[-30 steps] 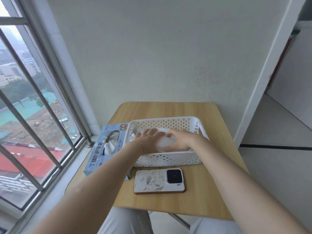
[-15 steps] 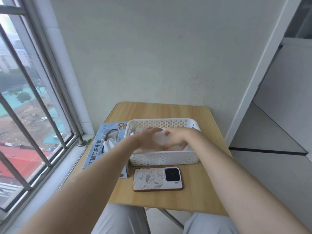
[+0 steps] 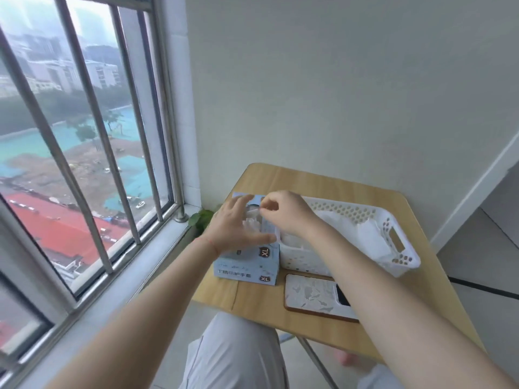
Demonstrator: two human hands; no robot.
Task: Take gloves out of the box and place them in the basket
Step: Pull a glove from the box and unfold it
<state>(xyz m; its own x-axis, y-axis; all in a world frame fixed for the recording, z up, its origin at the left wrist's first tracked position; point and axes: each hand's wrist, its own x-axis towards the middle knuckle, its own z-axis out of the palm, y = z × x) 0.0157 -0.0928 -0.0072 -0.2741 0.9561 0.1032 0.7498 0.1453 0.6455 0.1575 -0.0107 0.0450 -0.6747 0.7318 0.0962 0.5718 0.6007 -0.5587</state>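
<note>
A: The left hand (image 3: pixel 234 227) lies flat with spread fingers on the box (image 3: pixel 247 262), which sits just left of the basket (image 3: pixel 365 234) on the desk (image 3: pixel 323 186).

B: Keep it pressed there; the right hand (image 3: pixel 286 213) pinches a glove (image 3: pixel 251 224) at the opening (pull straight up, slowly).

A: The box's long axis runs away from the person.

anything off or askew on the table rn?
Nothing serious. The phone lies near the table front edge, partly under the right forearm, unrelated to the task. The glove box sits against the basket; both hands work at its opening. No spills or damage visible.
</note>
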